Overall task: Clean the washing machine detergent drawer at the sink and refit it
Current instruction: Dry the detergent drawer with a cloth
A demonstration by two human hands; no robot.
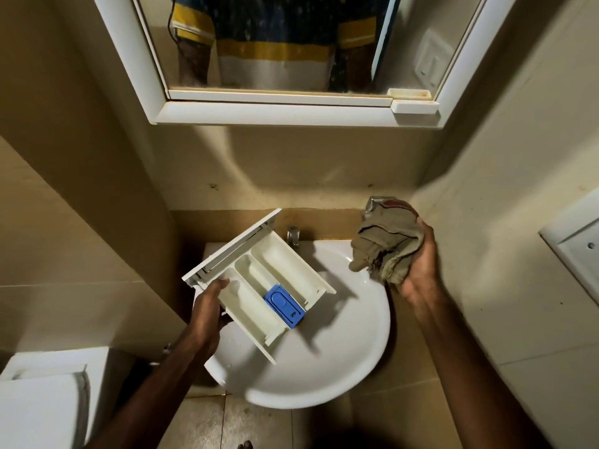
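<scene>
The detergent drawer is a white plastic tray with a flat front panel at its far-left end and long open compartments running side by side along its length. A blue insert sits in the middle compartment toward the near end. The plastic looks off-white inside, with faint staining. It is held tilted over the left part of the white sink, just in front of the tap. The left hand grips its left side wall, thumb hooked over the rim into the outer compartment, fingers curled underneath. The right hand is raised over the sink's right edge, fingers curled round a bunched brownish cloth. In the mirror above, mirrored lettering on the person's striped shirt is too blurred to read.
</scene>
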